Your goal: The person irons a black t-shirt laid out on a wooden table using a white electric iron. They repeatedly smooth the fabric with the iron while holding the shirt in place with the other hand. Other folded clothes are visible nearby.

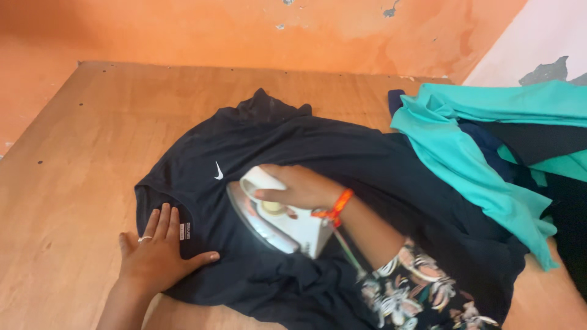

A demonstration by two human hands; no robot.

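Shirt (342,159), dark and short-sleeved, lies spread across the wooden table (92,122) beneath both of your hands, with its collar on the far side from you and a small pale mark on the chest just beyond the iron's nose. Your right hand (302,186) is wrapped fully around the handle of the white iron (275,223), fingers closed over the top, an orange band (335,208) at the wrist; the soleplate rests flat on the cloth. Your left hand (156,250) lies open, palm down, fingers together and thumb spread toward the iron, pressing the near hem at the table edge and gripping nothing. To my eye, good work here means keeping that flat hand tensioning the fabric away from the iron so no crease gets pressed in, and keeping the thumb clear of the hot plate, which sits near it. Folds bunch just below the iron toward your right forearm, so smooth them with the open hand first. Mind the cord (348,250) trailing under your right wrist, and the heap of teal and dark garments (483,153) to the right of that hand, touching the shirt's edge.
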